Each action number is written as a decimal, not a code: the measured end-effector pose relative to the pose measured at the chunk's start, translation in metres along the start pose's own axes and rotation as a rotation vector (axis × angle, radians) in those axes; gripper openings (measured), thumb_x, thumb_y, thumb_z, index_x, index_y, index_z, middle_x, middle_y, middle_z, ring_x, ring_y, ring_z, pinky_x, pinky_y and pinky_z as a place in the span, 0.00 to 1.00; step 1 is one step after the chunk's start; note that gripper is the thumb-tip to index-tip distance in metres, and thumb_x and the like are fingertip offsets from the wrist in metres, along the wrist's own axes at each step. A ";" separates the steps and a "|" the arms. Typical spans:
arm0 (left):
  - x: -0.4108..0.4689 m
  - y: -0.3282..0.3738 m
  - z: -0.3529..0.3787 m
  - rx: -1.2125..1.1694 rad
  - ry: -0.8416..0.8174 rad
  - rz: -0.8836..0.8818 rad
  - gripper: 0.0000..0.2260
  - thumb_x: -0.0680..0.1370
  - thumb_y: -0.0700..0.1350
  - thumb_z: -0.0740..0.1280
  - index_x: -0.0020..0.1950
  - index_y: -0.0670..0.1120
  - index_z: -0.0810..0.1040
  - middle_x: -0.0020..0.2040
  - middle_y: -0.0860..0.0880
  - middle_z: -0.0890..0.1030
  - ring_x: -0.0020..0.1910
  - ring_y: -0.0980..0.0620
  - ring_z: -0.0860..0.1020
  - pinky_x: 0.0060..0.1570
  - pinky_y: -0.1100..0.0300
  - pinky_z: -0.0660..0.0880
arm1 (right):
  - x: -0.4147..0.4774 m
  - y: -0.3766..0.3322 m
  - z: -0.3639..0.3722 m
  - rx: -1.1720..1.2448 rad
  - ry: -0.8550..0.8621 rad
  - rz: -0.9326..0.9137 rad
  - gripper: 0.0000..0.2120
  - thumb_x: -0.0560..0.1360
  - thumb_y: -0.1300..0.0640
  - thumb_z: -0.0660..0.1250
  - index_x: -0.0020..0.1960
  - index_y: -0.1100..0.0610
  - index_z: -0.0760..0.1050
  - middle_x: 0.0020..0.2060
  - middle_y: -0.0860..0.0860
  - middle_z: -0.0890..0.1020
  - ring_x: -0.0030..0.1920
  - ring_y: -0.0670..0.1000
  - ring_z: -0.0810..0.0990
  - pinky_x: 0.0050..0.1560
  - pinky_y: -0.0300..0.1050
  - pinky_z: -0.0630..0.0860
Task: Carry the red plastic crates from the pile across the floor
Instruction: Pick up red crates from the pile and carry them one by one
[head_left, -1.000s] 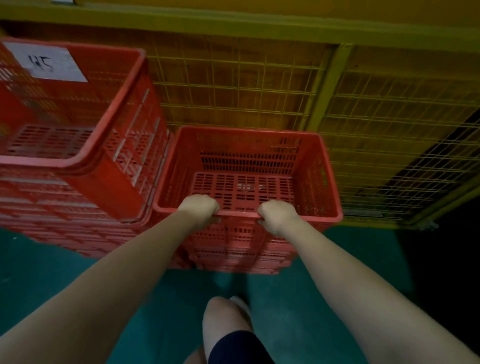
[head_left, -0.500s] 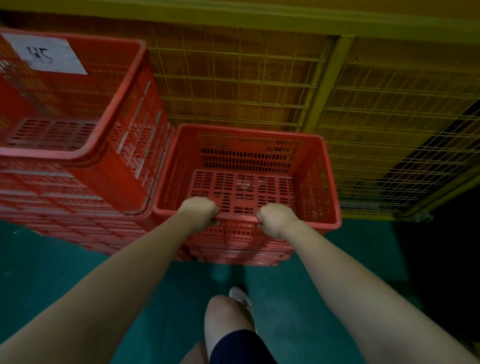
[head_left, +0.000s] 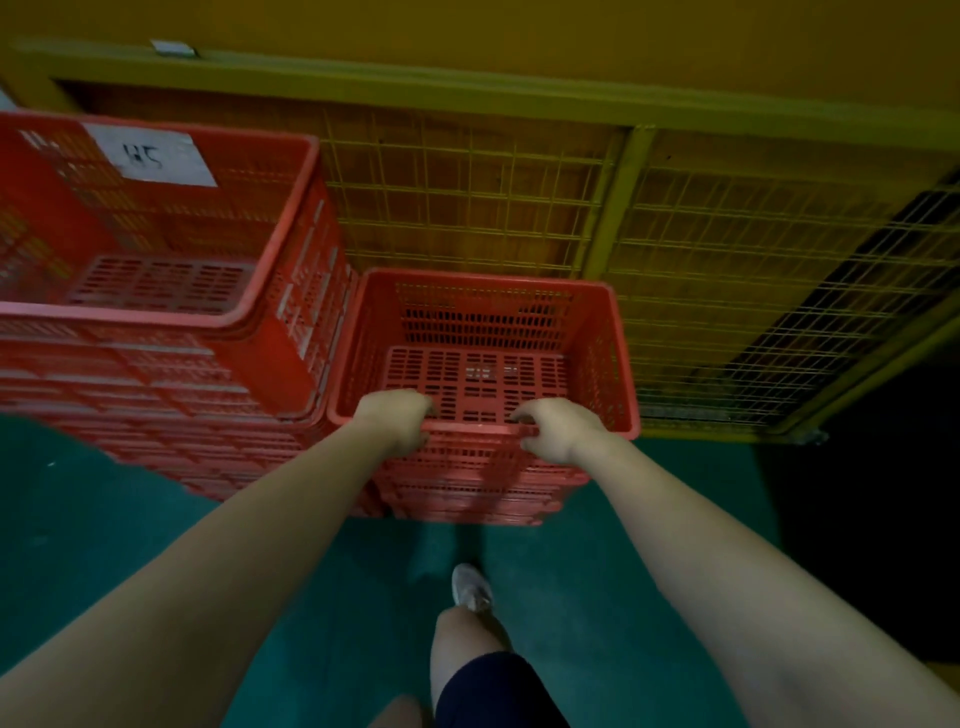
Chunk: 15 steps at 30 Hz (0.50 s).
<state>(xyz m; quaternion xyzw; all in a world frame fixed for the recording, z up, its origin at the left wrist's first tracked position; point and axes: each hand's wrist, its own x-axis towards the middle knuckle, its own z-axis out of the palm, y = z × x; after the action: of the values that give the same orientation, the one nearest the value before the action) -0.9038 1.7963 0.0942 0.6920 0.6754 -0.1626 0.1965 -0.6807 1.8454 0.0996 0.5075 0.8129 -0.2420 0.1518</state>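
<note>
The left hand (head_left: 397, 421) is gripping the near rim of the top red crate (head_left: 483, 322); the right hand (head_left: 561, 431) is pinching it loosely. Empty and stiff, it is likely handling light

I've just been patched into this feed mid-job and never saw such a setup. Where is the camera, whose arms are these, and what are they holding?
There is no machine here: the arms are a person's own, seen by one wide-angle camera worn on the head, looking forward and down. The left hand and right hand both curl round the near rim of an empty red crate, which sits on a short stack of crates. To its left stands a taller stack with a white label on its top crate. Behind is a yellow wire fence; below, a green floor and the person's shoe.
</note>
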 end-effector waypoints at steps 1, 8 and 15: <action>-0.010 0.003 -0.006 -0.023 0.011 -0.002 0.21 0.78 0.53 0.66 0.69 0.52 0.70 0.66 0.49 0.74 0.65 0.47 0.73 0.58 0.54 0.73 | -0.012 -0.003 -0.005 0.018 0.016 0.001 0.22 0.76 0.53 0.66 0.69 0.47 0.72 0.66 0.48 0.76 0.65 0.53 0.74 0.64 0.49 0.73; -0.100 0.035 -0.052 -0.159 0.185 -0.012 0.19 0.77 0.53 0.66 0.68 0.53 0.73 0.66 0.51 0.76 0.65 0.49 0.74 0.59 0.55 0.73 | -0.108 -0.037 -0.045 0.093 0.203 -0.008 0.19 0.77 0.52 0.65 0.68 0.46 0.73 0.66 0.46 0.77 0.65 0.50 0.75 0.64 0.48 0.74; -0.162 0.056 -0.098 -0.261 0.356 -0.035 0.19 0.77 0.54 0.66 0.67 0.54 0.74 0.65 0.53 0.77 0.63 0.51 0.75 0.59 0.53 0.75 | -0.179 -0.055 -0.102 0.035 0.348 -0.095 0.18 0.78 0.53 0.64 0.68 0.47 0.73 0.66 0.47 0.77 0.66 0.49 0.75 0.61 0.48 0.75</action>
<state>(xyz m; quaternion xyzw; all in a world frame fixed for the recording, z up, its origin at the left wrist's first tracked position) -0.8572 1.7025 0.2616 0.6665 0.7268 0.0474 0.1594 -0.6520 1.7462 0.2867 0.5051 0.8458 -0.1715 -0.0114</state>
